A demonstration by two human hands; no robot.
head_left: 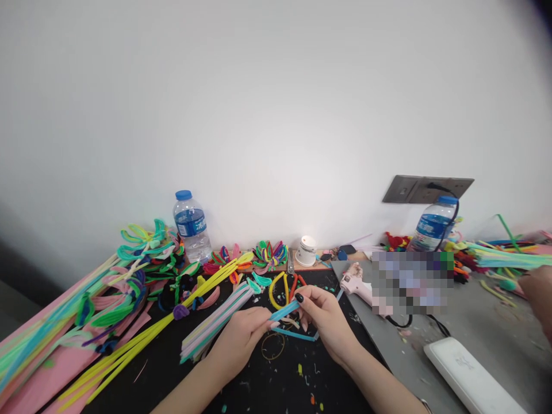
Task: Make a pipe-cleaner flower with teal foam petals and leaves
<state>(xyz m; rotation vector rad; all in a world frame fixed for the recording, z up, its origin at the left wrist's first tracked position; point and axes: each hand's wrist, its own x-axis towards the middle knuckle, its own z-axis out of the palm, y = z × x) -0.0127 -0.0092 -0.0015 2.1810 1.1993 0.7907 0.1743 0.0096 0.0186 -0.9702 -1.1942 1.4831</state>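
My left hand (240, 340) and my right hand (324, 319) together hold a light blue pipe cleaner (285, 311) over the black mat (276, 385). It is bent, with its lower run (297, 335) passing under my right hand. My left fingers pinch its near end, and my right thumb and fingers grip it further along. A bundle of pastel pipe cleaners (218, 319) lies just left of my left hand. Bent yellow (276, 287) and orange (296, 283) loops lie behind my hands.
Pipe-cleaner flowers (269, 255) and long green, yellow and pink stems (129, 345) fill the left. Two water bottles (192, 226) (433, 228) stand by the wall. A pink glue gun (356, 283), a white tape roll (306, 250) and a white box (468, 376) lie right. Another person's hand (539, 296) shows at the far right.
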